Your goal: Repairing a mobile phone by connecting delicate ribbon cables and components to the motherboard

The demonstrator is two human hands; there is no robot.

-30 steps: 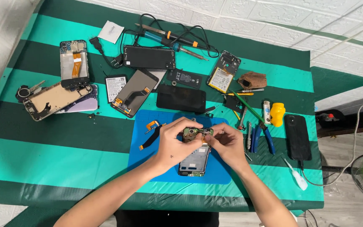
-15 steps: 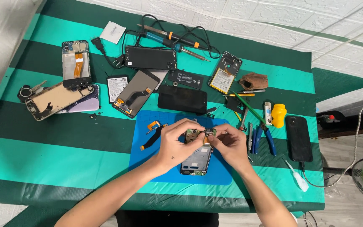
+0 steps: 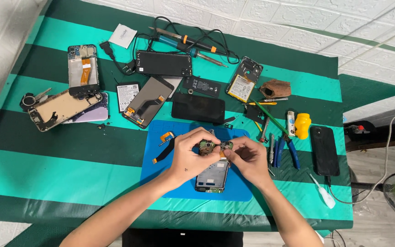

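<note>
Nearest, an opened phone frame flat on the blue mat, partly under the wrists. Just above it, left hand and right hand meeting fingertip to fingertip, both pinched shut on a small circuit board held between them, lifted over the frame's far end; left fingers on its left edge, right fingers on its right. Left of the hands, an orange-tipped ribbon cable on the mat. To the right, blue-handled pliers and a black phone. Farther off, a dark screen, a battery, a soldering iron near the far edge of the striped green table.
</note>
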